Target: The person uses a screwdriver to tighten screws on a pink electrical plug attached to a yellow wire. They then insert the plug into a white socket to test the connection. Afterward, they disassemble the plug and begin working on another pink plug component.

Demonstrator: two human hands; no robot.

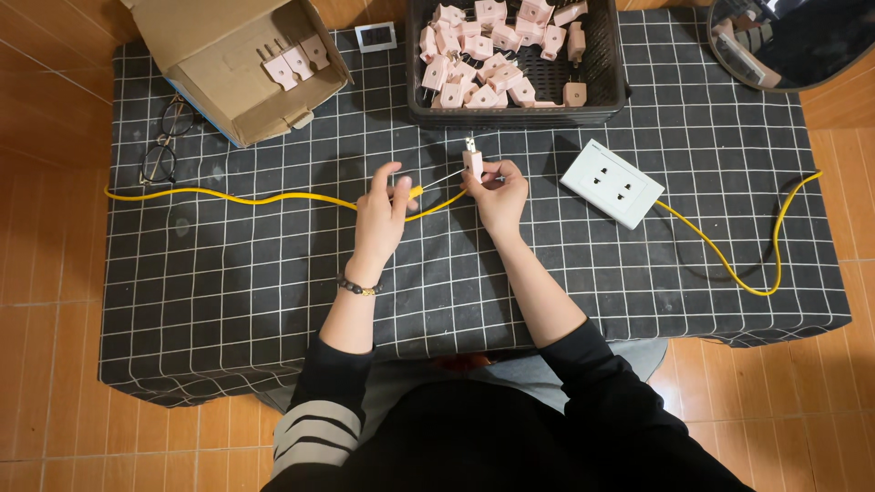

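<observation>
pinching a pink plug (473, 162) upright in my right hand (499, 196), prongs up. my left hand (381, 214) grips a yellow-handled screwdriver (428, 187), tip at the plug, above the checked cloth (228, 273).

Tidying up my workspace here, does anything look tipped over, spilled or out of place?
The cardboard box at the cloth's far left corner lies tipped on its side, pink plugs showing inside. A pair of glasses sits folded beside it. Nothing looks spilled or damaged.
</observation>
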